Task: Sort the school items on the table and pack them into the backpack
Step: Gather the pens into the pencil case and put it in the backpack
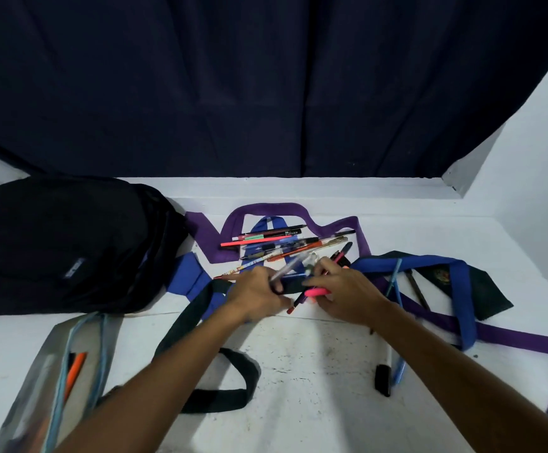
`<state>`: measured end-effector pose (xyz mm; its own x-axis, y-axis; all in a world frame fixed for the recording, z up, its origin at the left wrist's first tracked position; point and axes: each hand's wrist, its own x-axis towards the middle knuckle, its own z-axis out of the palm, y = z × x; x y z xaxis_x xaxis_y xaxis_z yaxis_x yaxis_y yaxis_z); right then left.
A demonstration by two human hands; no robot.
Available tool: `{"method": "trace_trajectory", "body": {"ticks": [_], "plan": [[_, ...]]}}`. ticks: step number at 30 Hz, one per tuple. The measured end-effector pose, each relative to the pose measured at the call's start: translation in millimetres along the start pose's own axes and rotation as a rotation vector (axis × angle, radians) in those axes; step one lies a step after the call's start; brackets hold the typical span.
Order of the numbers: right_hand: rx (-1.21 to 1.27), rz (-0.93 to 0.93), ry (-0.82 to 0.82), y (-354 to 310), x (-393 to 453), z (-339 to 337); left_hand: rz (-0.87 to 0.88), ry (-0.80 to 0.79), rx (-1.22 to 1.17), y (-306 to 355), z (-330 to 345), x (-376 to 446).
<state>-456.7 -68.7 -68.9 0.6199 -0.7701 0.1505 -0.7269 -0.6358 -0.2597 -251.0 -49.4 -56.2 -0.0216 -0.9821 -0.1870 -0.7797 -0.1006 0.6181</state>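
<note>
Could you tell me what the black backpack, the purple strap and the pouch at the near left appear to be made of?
The backpack looks like matte black woven fabric: it slumps softly and shows little sheen. The purple strap seems a flat cloth band, dull, lying in soft bends. The pouch appears to be glossy, see-through plastic: it reflects light, and an orange pen shows through.

On the white table, the left hand grips a clear plastic pen while the right hand holds a pink highlighter among loose pens. A black fabric backpack lies to the left, a transparent zip pouch near it.
</note>
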Motion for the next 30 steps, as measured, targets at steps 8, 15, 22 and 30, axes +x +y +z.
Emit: {"method": "trace_trajectory", "body": {"ticks": [8, 15, 22, 30], "plan": [[0.021, -0.01, 0.046, 0, 1, 16, -0.055, 0.037, -0.06, -8, 31, 6], [0.067, -0.083, 0.222, 5, -3, 13, -0.032, 0.182, -0.346, -14, 18, 1], [0.452, 0.154, 0.6, -12, 9, -25, 0.127, 0.451, -0.579, -7, -21, -7], [1.015, 0.268, 0.614, -62, 30, -74, 0.264, 0.449, -0.675, 5, -77, -11]]}}
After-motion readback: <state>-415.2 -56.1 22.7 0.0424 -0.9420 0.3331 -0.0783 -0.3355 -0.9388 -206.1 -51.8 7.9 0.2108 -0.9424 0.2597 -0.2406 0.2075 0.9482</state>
